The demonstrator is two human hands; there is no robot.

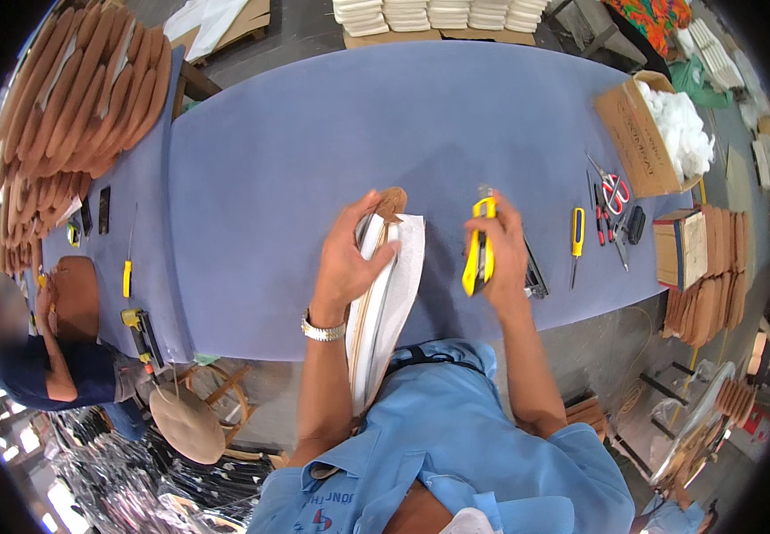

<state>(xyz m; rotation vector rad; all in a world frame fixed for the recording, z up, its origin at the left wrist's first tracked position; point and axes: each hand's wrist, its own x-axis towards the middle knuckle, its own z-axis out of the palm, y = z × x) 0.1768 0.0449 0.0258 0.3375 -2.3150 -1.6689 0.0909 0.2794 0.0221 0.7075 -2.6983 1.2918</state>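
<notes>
My left hand (347, 258) presses down on a long white padded piece with a brown fabric end (385, 294), which lies on edge on the blue table (314, 142) and runs back toward my body. A metal watch sits on that wrist. My right hand (496, 254) grips a yellow utility knife (478, 249), held upright just to the right of the white piece, not touching it.
A yellow-handled screwdriver (577, 233), scissors (612, 189) and small tools lie at right. A cardboard box of white stuffing (661, 133) stands at far right. Brown padded pieces (82, 89) pile at left, where another person (38, 356) works. White pads (438, 13) are stacked at the back.
</notes>
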